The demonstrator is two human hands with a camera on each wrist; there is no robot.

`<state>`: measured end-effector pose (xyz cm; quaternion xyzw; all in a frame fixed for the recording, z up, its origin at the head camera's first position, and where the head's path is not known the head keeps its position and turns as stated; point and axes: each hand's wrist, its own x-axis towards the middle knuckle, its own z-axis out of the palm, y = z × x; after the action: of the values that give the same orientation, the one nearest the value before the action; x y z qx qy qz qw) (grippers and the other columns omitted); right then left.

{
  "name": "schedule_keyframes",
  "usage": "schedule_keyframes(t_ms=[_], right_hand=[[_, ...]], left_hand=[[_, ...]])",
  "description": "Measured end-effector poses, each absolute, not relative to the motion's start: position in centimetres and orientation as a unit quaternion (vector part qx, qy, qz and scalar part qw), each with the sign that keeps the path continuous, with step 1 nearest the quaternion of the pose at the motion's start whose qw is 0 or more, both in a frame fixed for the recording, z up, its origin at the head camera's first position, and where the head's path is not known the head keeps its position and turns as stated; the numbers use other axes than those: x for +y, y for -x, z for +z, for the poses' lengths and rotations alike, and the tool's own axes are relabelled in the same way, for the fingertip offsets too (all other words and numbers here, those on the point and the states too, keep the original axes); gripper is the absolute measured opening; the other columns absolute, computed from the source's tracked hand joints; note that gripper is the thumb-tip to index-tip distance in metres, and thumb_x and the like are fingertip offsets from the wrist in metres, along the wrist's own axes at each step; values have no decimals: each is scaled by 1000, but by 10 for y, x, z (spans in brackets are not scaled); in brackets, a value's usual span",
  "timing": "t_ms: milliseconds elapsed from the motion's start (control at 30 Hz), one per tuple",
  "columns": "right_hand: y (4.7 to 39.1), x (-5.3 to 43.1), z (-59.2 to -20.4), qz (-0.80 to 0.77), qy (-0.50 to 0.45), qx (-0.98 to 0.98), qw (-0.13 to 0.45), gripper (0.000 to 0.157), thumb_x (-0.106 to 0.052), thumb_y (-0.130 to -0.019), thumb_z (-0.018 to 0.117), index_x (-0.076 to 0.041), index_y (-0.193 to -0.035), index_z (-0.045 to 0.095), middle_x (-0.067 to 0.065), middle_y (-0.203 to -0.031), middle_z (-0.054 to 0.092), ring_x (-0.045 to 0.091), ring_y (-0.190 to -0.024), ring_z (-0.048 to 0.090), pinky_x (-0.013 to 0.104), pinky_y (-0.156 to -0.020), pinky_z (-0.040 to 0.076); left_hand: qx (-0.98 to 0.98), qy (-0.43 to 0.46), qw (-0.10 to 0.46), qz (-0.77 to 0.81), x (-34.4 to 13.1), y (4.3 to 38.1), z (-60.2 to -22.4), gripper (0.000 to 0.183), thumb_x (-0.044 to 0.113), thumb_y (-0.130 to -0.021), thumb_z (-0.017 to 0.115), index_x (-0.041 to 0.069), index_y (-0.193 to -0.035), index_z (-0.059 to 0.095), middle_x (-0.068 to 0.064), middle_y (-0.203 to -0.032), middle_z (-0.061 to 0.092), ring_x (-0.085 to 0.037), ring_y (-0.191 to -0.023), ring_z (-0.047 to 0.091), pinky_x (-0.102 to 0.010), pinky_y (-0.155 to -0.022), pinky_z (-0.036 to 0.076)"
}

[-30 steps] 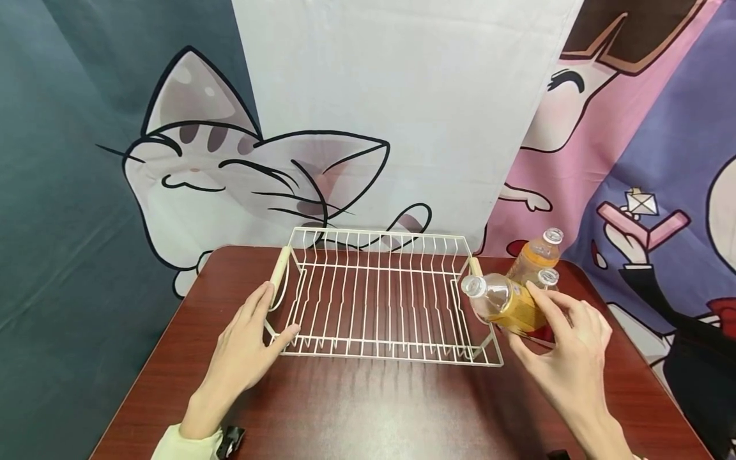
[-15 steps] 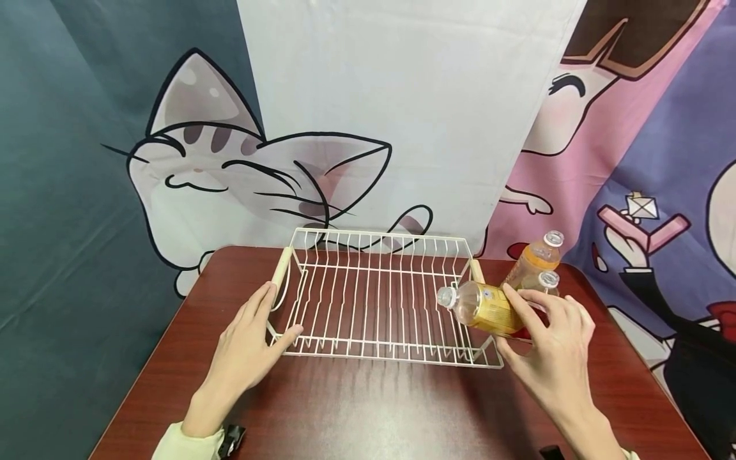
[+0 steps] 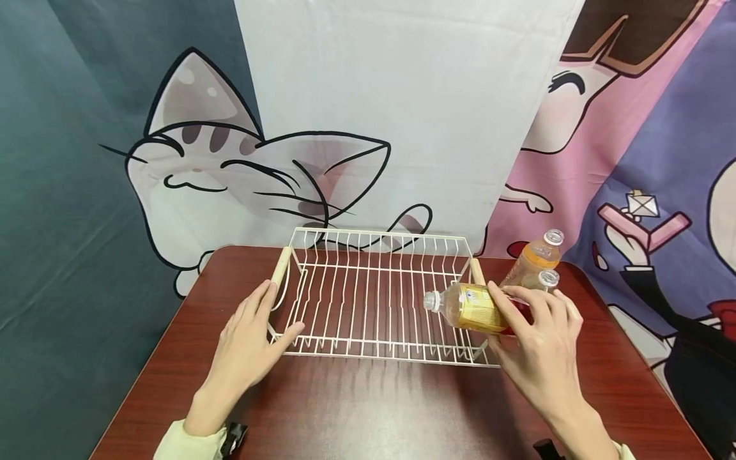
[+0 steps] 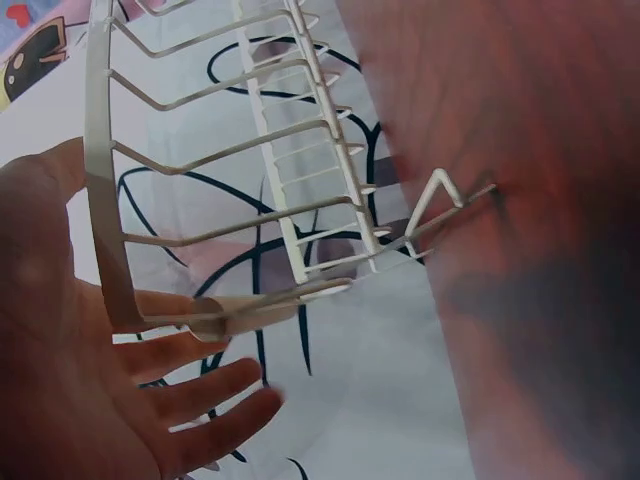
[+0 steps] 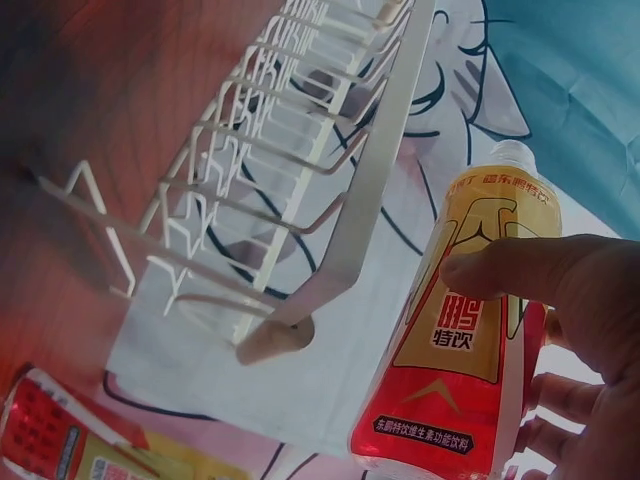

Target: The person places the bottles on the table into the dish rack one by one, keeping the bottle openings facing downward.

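A white wire dish rack [image 3: 379, 359] stands on the table, with a pale handle [image 3: 280, 267] at its left end. My left hand [image 3: 241, 351] lies against that end, fingers extended and thumb spread over the front corner; the left wrist view shows the hand [image 4: 110, 360] beside the rack's end rail [image 4: 100, 150]. Over the rack's right end, my right hand [image 3: 543, 348] grips a plastic drink bottle [image 3: 474, 308], tipped on its side with its clear cap pointing left. The right wrist view shows its red and yellow label [image 5: 460, 330], with the thumb pressed across the front.
Two more bottles, one with an orange band [image 3: 540, 254] and one partly hidden [image 3: 548, 278], stand right of the rack. A brown wooden table [image 3: 368, 415] carries everything. A cartoon-printed curtain [image 3: 414, 115] hangs close behind it.
My right hand has moved left with the bottle, bringing it over the rack's right end and laying it nearer to horizontal. The left hand and the rack have stayed nearly still.
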<state>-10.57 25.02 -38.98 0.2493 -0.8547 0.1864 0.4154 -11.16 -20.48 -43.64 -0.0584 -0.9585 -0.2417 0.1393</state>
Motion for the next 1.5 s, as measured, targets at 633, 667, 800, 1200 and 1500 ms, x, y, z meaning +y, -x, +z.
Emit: schedule_keyframes(t_ms=[633,667,800,1200,1500], right_hand=[[102,217,-385,152,-297,-860,385,91,1,-56,94,-10,-144,72,19,-124,70,49,-113,58,72,-110,31],[101,215,-385,150,-300,-861,381,91,1,-56,95,-10,-144,72,18,-124,71,48,-113,58,72,-110,32],[98,207,-386,147,-314,-863,369,88,-2,-58,94,-10,-144,73,17,-124,71,46,-113,58,69,-110,32],[93,201,-391,150,-325,-863,357,87,-4,-60,91,-10,-145,73,15,-125,69,42,-112,59,67,-113,31],[92,198,-390,161,-333,-851,373,85,-6,-62,89,-10,-145,73,15,-126,70,42,-111,59,66,-112,31]], left_hand=[[-868,289,266,-303,-122,127,-410,83,43,-84,94,13,-156,63,-9,-154,64,-33,-141,63,-58,-115,51],[-865,300,259,-307,-117,126,-409,85,43,-84,95,14,-156,63,-8,-155,64,-31,-141,62,-57,-114,52],[-859,331,231,-315,-97,126,-405,92,48,-82,97,15,-159,59,-6,-157,62,-27,-143,61,-56,-114,54],[-838,391,218,-314,-66,129,-401,93,48,-79,100,13,-156,61,-6,-152,64,-22,-137,66,-38,-113,56],[-826,415,221,-311,-59,128,-401,87,45,-81,99,13,-153,63,-5,-146,69,-20,-128,70,-33,-109,58]])
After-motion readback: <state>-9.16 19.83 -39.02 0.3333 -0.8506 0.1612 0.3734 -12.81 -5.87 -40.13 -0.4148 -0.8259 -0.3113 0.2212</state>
